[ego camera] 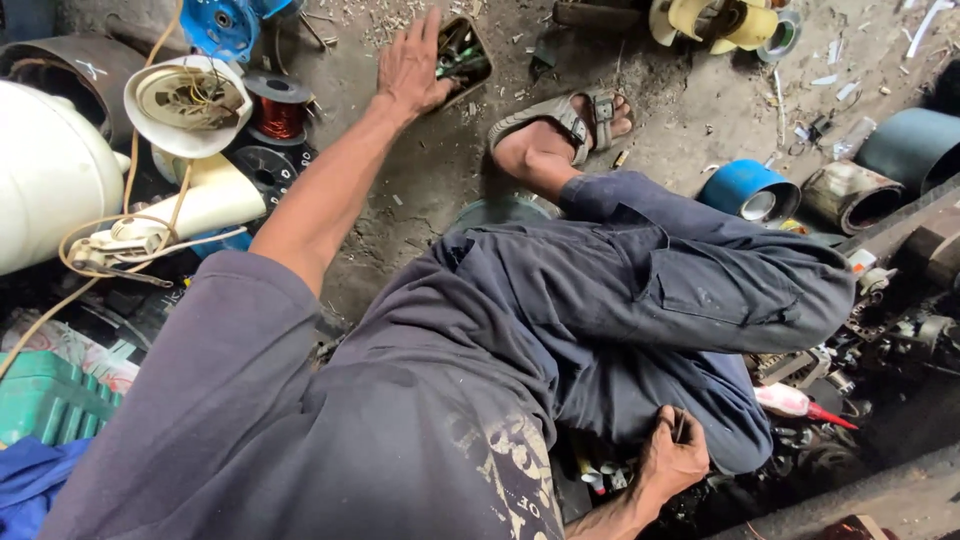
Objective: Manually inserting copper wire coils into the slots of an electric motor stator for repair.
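My left hand [410,65] stretches far forward over the dirt floor, fingers spread, its fingertips at the edge of a small dark box of tools [465,55]. It grips nothing that I can see. Low by my right knee, my right hand [672,458] is closed, pinching a small dark metal part [680,424] between thumb and fingers. My legs in dark blue trousers [640,290] are folded between the two hands, and my sandalled foot [565,120] rests just right of the tool box.
Left of my arm lie a copper wire coil [278,115], a white fan motor housing [188,100] with cable, and a green crate [45,400]. On the right are a blue cylinder [750,190], a rusty tube [850,195] and a red-tipped bottle [800,402]. A yellow fan blade [715,20] lies at the top.
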